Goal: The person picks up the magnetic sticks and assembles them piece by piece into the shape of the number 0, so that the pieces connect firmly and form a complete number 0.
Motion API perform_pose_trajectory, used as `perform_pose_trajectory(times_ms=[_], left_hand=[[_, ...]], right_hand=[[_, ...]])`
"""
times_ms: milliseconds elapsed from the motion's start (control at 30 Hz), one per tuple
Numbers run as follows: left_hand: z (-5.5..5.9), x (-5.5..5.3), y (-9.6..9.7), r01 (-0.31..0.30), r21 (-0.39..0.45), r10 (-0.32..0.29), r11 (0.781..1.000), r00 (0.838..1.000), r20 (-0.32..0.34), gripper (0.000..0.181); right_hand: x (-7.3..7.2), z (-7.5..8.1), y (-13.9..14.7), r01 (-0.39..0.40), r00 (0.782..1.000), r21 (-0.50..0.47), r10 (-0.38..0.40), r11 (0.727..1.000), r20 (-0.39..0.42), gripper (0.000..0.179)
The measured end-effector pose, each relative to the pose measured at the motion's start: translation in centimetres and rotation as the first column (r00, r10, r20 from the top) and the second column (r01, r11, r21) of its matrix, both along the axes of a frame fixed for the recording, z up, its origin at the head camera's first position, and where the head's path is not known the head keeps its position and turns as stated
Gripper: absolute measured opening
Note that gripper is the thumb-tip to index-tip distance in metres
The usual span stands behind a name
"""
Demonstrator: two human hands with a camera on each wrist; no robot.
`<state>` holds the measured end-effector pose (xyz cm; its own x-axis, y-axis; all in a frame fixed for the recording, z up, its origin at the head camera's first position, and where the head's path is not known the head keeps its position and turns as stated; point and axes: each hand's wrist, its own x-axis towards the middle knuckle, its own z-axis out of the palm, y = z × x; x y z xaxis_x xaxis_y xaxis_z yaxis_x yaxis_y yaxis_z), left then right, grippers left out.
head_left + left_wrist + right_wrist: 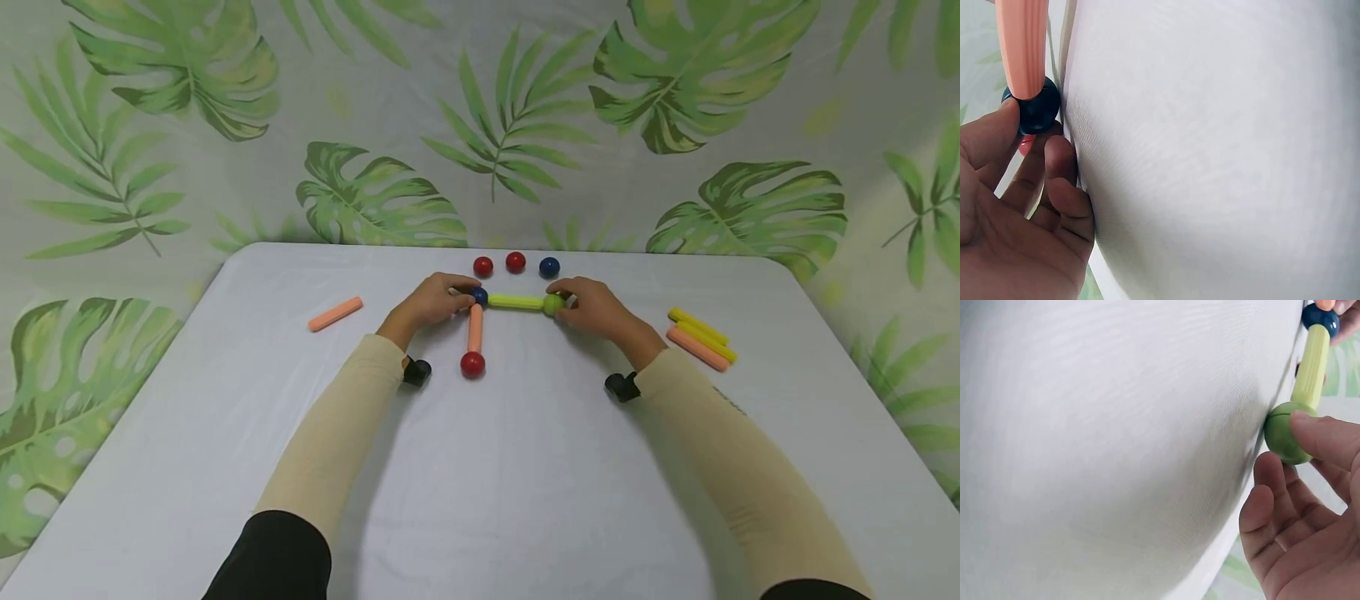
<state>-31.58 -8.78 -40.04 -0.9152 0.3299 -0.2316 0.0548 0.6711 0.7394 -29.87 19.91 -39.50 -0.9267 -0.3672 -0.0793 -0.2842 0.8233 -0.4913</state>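
Note:
My left hand (437, 300) pinches a dark blue ball (1040, 112) between thumb and fingers. From that ball an orange rod (476, 327) runs toward me and ends in a red ball (472, 365). A yellow-green rod (516, 302) joins the blue ball to a green ball (1285, 432) on the right. My right hand (595, 308) grips the green ball, its thumb on top and the fingers round the far side. Together the rods and balls form an L-shaped piece low over the white table.
Behind the piece lie two red balls (483, 267), (515, 262) and a loose blue ball (550, 267). A single orange rod (335, 314) is at the left. Two yellow rods (702, 333) and another orange rod (697, 348) lie at the right on the white table (480, 500).

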Motion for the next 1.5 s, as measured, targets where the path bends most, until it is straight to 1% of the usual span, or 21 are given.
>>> perform_pose_trajectory(times_ms=[267,600,733,900,967,1067,1133,1233,1333,1400,1500], left_hand=[[-0.1,-0.3,-0.1,-0.016,-0.011,0.016,1.000,1.000,-0.003,0.042],[-0.2,0.0,-0.1,-0.026,0.008,0.026,1.000,0.999,-0.035,0.043],[0.0,0.3,-0.5,-0.047,-0.002,0.047,0.999,0.998,-0.045,0.045],[0.3,0.4,-2.5,-0.087,-0.025,0.086,0.996,0.995,-0.051,0.045],[0.5,0.4,-3.7,-0.090,-0.034,0.088,0.995,0.994,-0.061,0.044],[1.1,0.5,-5.1,-0.078,-0.054,0.073,0.995,0.992,-0.098,0.042],[1.6,0.8,-6.0,-0.058,-0.073,0.048,0.996,0.990,-0.134,0.041],[2.4,1.4,-7.2,-0.030,-0.100,0.012,0.995,0.984,-0.176,0.039],[3.0,2.2,-8.5,-0.021,-0.121,-0.003,0.992,0.981,-0.196,0.037],[3.1,2.8,-9.3,-0.024,-0.138,-0.003,0.990,0.980,-0.198,0.037],[3.0,3.5,-10.7,-0.041,-0.155,0.010,0.987,0.980,-0.198,0.036]], right_hand=[[-0.4,-0.2,-0.5,0.030,0.999,-0.018,-0.029,0.999,0.014,0.045],[0.0,-0.1,-0.6,0.050,0.999,-0.031,-0.049,0.998,0.020,0.045],[0.2,0.0,-0.7,0.062,0.998,-0.027,-0.062,0.998,0.032,0.045],[0.2,0.1,-0.7,0.066,0.997,-0.015,-0.065,0.998,0.038,0.044],[0.1,0.0,-0.6,0.063,0.997,-0.012,-0.062,0.998,0.035,0.044],[0.1,-0.1,-0.5,0.060,0.998,-0.016,-0.059,0.998,0.029,0.044],[0.1,-0.2,-0.4,0.061,0.998,-0.017,-0.061,0.998,0.029,0.044],[0.2,-0.2,-0.3,0.067,0.997,-0.020,-0.066,0.998,0.031,0.044],[0.2,-0.2,-0.4,0.066,0.997,-0.021,-0.066,0.998,0.030,0.043],[0.1,-0.2,-0.4,0.065,0.997,-0.023,-0.064,0.998,0.032,0.044],[0.1,-0.2,-0.4,0.070,0.997,-0.026,-0.069,0.997,0.043,0.044]])
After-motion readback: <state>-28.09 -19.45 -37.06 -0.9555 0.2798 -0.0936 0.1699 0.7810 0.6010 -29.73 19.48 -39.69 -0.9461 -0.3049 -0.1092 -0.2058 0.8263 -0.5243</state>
